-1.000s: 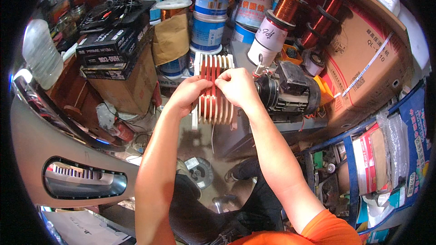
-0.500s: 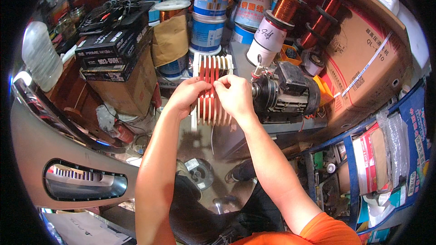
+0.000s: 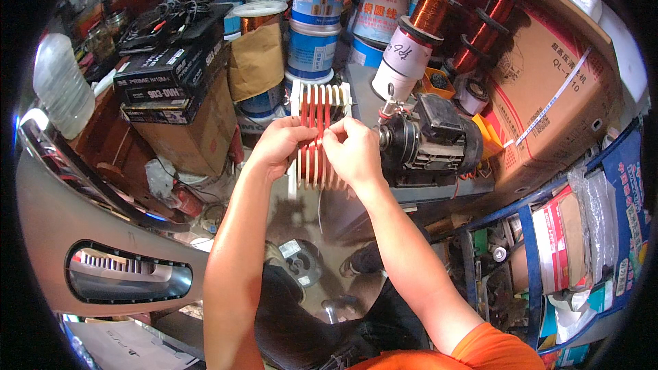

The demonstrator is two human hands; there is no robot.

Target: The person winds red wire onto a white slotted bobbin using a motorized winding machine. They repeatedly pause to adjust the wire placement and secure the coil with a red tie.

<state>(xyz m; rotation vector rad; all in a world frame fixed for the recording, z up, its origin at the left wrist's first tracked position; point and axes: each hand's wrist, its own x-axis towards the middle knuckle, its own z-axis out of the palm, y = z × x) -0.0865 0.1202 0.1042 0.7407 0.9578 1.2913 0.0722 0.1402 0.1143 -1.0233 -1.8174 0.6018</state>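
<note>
A white frame with slots [image 3: 317, 168] is seen in the middle, in front of a stack of blue cans [image 3: 314, 51] and to the left of a dark motor [image 3: 445, 133]. Red wire [image 3: 312, 113] is wound in some of its slots. The frame's left side is partly covered by the left hand [image 3: 277, 144], and its right side by the right hand [image 3: 358, 152]. Each hand's fingertips are bunched over the wire, but whether any is pinched cannot be told.
</note>
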